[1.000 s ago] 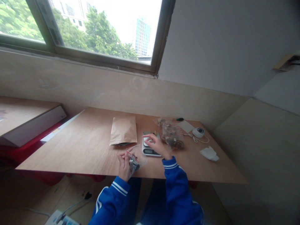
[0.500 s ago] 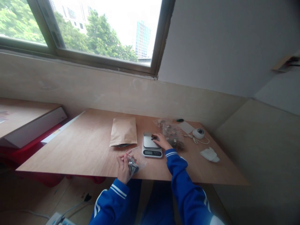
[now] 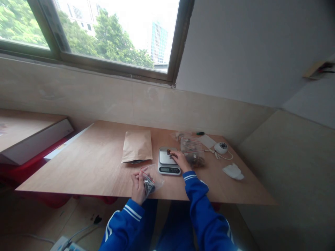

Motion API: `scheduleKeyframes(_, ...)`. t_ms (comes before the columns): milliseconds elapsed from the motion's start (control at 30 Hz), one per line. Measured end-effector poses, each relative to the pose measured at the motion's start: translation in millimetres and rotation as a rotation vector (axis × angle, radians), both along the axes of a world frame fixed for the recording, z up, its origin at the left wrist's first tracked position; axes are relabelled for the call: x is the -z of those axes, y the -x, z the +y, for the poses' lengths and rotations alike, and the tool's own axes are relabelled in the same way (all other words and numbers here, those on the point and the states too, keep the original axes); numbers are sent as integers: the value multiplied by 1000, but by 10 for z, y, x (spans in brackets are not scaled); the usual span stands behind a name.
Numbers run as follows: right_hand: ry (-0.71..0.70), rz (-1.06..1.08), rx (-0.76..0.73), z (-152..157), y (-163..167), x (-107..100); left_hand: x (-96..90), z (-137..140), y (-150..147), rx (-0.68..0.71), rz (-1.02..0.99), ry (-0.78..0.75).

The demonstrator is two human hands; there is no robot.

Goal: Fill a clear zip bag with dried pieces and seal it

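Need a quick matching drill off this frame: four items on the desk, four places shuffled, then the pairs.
Things:
1. kraft pouch
2. small zip bag
3. scale
4. white cloth

Places:
A. under the right hand
B. far right of the table, lying alone
C. left of the scale, lying flat
D. held in the left hand at the near edge

Pairs: 1-C, 2-D, 3-A, 4-B
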State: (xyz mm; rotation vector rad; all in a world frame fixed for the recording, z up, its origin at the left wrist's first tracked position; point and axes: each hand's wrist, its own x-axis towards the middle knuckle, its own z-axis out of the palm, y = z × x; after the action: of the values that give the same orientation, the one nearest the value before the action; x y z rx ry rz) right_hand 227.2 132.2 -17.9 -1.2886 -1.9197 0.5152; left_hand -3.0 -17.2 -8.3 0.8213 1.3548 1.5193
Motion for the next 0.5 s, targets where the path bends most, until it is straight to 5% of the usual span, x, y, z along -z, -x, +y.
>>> scheduleKeyframes(133,7,97,51,-96,27,-108,-36,-1,15,3,-2,-11)
scheduleKeyframes(300,54,311,-13,-397,278,-559,-23,13,-1,-12,-26,-11)
scheduleKeyframes(500,12,63,-274,-896,743,-985,75,63,-22,-93,142,-54)
